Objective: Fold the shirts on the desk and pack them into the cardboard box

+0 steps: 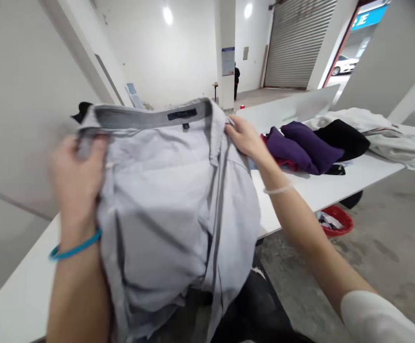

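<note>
I hold a pale grey button-up shirt [164, 205] up in the air by its collar, with the dark neck label [182, 115] facing me. My left hand [78, 178], with a teal band on its wrist, grips the shirt's left side just below the collar. It looks blurred. My right hand [245, 138], with a thin white bracelet on its wrist, pinches the opposite side of the collar. The shirt's lower part hangs in folds over the table's edge.
A white table [321, 190] runs to the right, bearing a pile of purple [300, 147], black [341, 138] and off-white [396, 147] clothes. A red basket [338, 220] with cloth inside stands on the concrete floor [382, 267]. A person [236, 82] stands far off near a pillar.
</note>
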{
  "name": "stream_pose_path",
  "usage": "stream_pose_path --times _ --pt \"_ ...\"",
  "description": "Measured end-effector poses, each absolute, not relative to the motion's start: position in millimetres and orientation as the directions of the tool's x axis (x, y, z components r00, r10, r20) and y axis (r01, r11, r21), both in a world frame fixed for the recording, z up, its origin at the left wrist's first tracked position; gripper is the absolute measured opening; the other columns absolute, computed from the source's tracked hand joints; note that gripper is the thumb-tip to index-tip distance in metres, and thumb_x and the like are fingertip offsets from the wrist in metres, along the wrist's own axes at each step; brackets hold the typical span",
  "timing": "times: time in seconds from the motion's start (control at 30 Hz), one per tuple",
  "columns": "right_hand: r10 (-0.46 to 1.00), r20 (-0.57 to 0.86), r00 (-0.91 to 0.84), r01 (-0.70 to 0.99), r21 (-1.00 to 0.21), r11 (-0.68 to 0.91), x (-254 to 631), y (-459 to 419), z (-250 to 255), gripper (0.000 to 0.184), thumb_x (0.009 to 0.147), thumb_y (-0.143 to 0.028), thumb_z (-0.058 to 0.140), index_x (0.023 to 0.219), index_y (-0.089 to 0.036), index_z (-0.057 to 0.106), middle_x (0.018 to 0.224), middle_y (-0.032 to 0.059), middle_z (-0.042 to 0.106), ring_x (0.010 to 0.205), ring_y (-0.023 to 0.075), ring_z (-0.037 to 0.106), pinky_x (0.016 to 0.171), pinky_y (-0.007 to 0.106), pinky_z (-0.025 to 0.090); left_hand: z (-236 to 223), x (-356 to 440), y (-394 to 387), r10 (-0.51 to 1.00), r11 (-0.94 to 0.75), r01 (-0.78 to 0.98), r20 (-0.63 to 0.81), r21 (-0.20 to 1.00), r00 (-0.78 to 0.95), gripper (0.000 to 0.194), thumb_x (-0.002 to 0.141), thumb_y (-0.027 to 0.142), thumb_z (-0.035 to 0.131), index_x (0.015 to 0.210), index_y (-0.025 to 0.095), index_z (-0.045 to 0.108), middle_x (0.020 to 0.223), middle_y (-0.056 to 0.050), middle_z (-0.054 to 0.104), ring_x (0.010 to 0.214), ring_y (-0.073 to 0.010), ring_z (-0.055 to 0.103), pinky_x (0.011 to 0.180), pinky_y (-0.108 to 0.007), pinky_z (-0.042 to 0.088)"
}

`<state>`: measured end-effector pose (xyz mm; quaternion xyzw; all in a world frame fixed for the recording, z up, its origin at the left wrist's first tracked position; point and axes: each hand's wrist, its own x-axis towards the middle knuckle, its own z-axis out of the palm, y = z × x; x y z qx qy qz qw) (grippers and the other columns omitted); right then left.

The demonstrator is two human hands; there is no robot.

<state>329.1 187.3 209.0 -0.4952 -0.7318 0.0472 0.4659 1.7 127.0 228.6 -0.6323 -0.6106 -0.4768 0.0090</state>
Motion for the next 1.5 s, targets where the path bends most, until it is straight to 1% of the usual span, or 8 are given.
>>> stream_pose_path --times 0.07,0.1,0.2,0.3,0.5,1.13,1.27,1.5 --pt "0.81 0.585 -0.053 0.78 -0.482 0.399 312 224 181 0.036 0.095 -0.026 0.043 0.123 -0.006 0.05 0.114 0.0152 0.06 0.11 0.0275 0.052 0.096 0.046 0.038 212 7 161 0.77 -0.113 0.957 0.632 0.268 -0.086 0.051 0.092 0.047 0.039 0.128 0.01 0.046 0.136 -0.011 0.05 0.123 -0.0302 0.046 0.102 -0.048 0.039" --pt "0.833 0.547 -0.087 0.823 -0.431 0.369 305 233 161 0.044 0.094 -0.028 0.046 0.131 -0.005 0.044 0.125 0.0192 0.054 0.117 0.0303 0.049 0.099 0.048 0.036 195 7 175 0.808 -0.11 0.971 0.587 0.213 -0.037 0.055 0.091 0.045 0.043 0.129 0.005 0.044 0.138 -0.017 0.047 0.127 -0.0331 0.042 0.105 -0.05 0.035" --pt "0.905 0.363 -0.22 0.892 -0.3 0.337 292 227 85 0.056 0.096 -0.042 0.038 0.144 -0.012 0.031 0.146 0.0204 0.034 0.132 0.0349 0.034 0.105 0.059 0.023 121 -3 193 0.912 -0.11 0.981 0.408 0.162 0.035 0.052 0.091 0.038 0.039 0.125 -0.002 0.048 0.126 -0.026 0.055 0.12 -0.0353 0.051 0.099 -0.051 0.04" --pt "0.958 0.145 -0.249 0.933 -0.231 0.277 287 205 8 0.065 0.095 -0.054 0.029 0.146 -0.014 0.029 0.151 0.0206 0.024 0.138 0.0391 0.021 0.106 0.062 0.019 40 -16 182 0.982 -0.144 0.986 0.131 0.077 0.134 0.048 0.092 0.042 0.033 0.107 0.006 0.062 0.108 -0.021 0.066 0.105 -0.0332 0.062 0.091 -0.048 0.047" --pt "0.941 0.125 -0.313 0.933 -0.142 0.33 276 221 -51 0.07 0.093 -0.061 0.025 0.147 -0.016 0.03 0.153 0.0188 0.019 0.14 0.0391 0.011 0.109 0.058 0.012 -51 -17 184 0.956 -0.179 0.983 0.232 -0.026 0.18 0.064 0.093 0.046 0.026 0.13 -0.001 0.046 0.143 -0.03 0.035 0.134 -0.04 0.032 0.101 -0.056 0.036" --pt "0.97 0.147 -0.195 0.937 -0.263 0.228 252 349 -37 0.063 0.093 -0.056 0.03 0.142 -0.016 0.036 0.151 0.017 0.025 0.138 0.0371 0.017 0.108 0.057 0.012 -47 -48 333 0.95 -0.236 0.971 0.205 -0.017 0.235 0.047 0.094 0.033 0.027 0.132 0.015 0.049 0.147 -0.02 0.035 0.137 -0.0357 0.028 0.103 -0.056 0.03" --pt "0.957 0.204 -0.206 0.894 -0.359 0.269 255 345 -29 0.044 0.098 -0.038 0.031 0.129 -0.014 0.05 0.14 0.0151 0.044 0.133 0.029 0.031 0.109 0.046 0.02 -45 -50 329 0.938 -0.291 0.957 0.196 -0.004 0.286 0.045 0.093 0.021 0.024 0.125 0.022 0.056 0.145 -0.01 0.041 0.139 -0.031 0.025 0.107 -0.054 0.027" --pt "0.919 0.206 -0.337 0.757 -0.52 0.394 268 270 -18 0.031 0.093 -0.026 0.043 0.118 -0.013 0.057 0.131 0.0124 0.055 0.122 0.0183 0.049 0.102 0.03 0.036 -41 -44 329 0.951 -0.222 0.972 0.236 0.071 0.2 0.045 0.094 0.033 0.027 0.129 0.017 0.051 0.141 -0.015 0.045 0.133 -0.0309 0.035 0.104 -0.05 0.032"
